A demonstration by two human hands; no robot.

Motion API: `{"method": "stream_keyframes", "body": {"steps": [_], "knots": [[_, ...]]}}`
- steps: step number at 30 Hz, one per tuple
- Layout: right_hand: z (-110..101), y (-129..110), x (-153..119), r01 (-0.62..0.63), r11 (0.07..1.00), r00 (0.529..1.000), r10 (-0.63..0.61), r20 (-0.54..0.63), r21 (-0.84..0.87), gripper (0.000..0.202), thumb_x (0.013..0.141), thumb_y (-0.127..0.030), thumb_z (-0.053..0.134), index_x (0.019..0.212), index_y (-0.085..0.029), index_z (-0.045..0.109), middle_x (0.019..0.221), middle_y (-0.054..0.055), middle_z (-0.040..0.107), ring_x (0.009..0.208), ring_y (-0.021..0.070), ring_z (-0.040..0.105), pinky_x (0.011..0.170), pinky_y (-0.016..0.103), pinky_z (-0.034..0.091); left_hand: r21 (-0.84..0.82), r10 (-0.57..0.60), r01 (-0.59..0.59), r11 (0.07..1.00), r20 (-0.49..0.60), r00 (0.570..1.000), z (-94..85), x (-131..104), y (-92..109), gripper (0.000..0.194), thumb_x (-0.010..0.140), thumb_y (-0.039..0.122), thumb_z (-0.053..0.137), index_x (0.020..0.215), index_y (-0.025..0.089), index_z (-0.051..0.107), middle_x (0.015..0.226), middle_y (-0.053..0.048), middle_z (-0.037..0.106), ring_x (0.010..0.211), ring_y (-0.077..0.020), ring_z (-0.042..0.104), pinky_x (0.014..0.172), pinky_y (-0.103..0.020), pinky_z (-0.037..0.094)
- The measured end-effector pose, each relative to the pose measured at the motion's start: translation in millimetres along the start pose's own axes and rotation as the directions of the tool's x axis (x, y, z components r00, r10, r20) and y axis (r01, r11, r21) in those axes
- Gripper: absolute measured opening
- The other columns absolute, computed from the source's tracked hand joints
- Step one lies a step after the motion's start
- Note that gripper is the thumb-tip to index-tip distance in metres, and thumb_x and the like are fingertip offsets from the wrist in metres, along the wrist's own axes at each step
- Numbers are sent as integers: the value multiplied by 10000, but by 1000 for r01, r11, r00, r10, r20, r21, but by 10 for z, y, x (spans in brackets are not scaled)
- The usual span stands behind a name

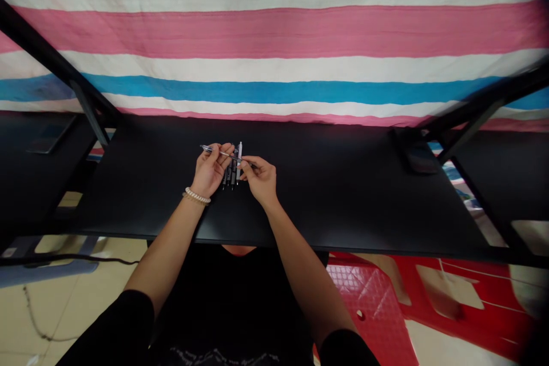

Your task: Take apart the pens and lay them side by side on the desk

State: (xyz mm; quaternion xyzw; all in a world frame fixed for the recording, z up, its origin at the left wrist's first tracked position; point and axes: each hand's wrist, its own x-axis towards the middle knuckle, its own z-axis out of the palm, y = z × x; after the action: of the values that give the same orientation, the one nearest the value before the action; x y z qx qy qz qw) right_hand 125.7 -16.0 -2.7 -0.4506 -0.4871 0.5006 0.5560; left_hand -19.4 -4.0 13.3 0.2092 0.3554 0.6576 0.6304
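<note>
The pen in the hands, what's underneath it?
Below the held pen, several pens lie side by side on the black table, one whitish. The left hand and right hand cover parts; I can't count them.

Head view: one camera, worn on the person's (pixel 240 303) head, looks from above the near edge of the bench (pixel 343 194), forward and steeply down. Range is moderate; both ends and the far edge fall within frame.

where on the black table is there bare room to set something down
Widest: on the table, between the right hand and dark flat object. Another: between the left hand and left brace. Crowded: around both hands, holding one pen above several others.
</note>
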Motion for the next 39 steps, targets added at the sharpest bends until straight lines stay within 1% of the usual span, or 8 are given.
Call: {"method": "stream_keyframes", "body": {"steps": [9,14,18,22,26,30,36,39], "knots": [[-9,55,-33,131,986,991,-132,-8,-107,236,835,-431,757,946,-225,724,830,28,766,713,178,744,690,317,614,60,-50,47,997,58,997,40,-42,-13,196,876,326,778,902,190,640,1000,-63,793,1044,-198,752,1038,-380,539],[-13,22,-24,10,997,996,-3,93,-79,387,922,-584,618,894,-206,696,725,37,744,563,156,700,547,281,569,74,-54,46,996,102,993,51,-56,-21,190,874,326,779,886,187,650,985,-66,794,1007,-201,759,1016,-384,556],[-7,6,-13,72,996,996,-69,50,-60,476,788,-571,783,1119,-245,676,912,35,769,701,163,732,647,294,604,57,-12,8,998,69,998,47,-47,-4,204,866,335,787,897,192,646,1025,-69,790,1054,-210,748,1026,-389,547],[-12,1,-9,27,996,997,-21,68,-88,391,858,-596,696,895,-207,721,697,12,708,567,147,679,566,283,577,33,10,-11,999,32,999,27,-31,12,200,870,337,783,912,198,646,1030,-59,788,999,-192,757,1013,-376,546],[-19,8,-4,28,999,998,-25,63,-39,434,785,-602,770,981,-217,730,761,13,731,576,138,678,538,264,564,6,20,-20,1000,44,999,25,-30,3,208,859,328,796,906,194,644,1015,-55,793,931,-176,767,952,-337,573],[-22,18,6,-33,999,995,37,92,-40,467,818,-645,713,906,-187,728,682,21,710,510,130,650,487,251,530,-17,17,-17,1000,44,999,36,-32,-4,231,833,311,823,891,186,638,971,-41,797,907,-173,774,922,-315,585],[-14,-6,1,-49,996,994,56,93,-76,480,833,-659,681,833,-181,721,679,36,709,509,131,646,494,255,520,-7,5,-5,1000,32,999,48,-34,12,232,839,315,817,902,184,636,994,-56,791,1025,-215,760,1003,-374,558],[-18,-23,-9,-18,997,996,25,87,-75,463,800,-651,722,906,-200,719,740,30,727,547,136,666,506,254,524,12,5,-5,1000,24,1000,49,-35,15,211,859,316,797,901,192,631,994,-53,786,1077,-223,743,1045,-405,535]]}}
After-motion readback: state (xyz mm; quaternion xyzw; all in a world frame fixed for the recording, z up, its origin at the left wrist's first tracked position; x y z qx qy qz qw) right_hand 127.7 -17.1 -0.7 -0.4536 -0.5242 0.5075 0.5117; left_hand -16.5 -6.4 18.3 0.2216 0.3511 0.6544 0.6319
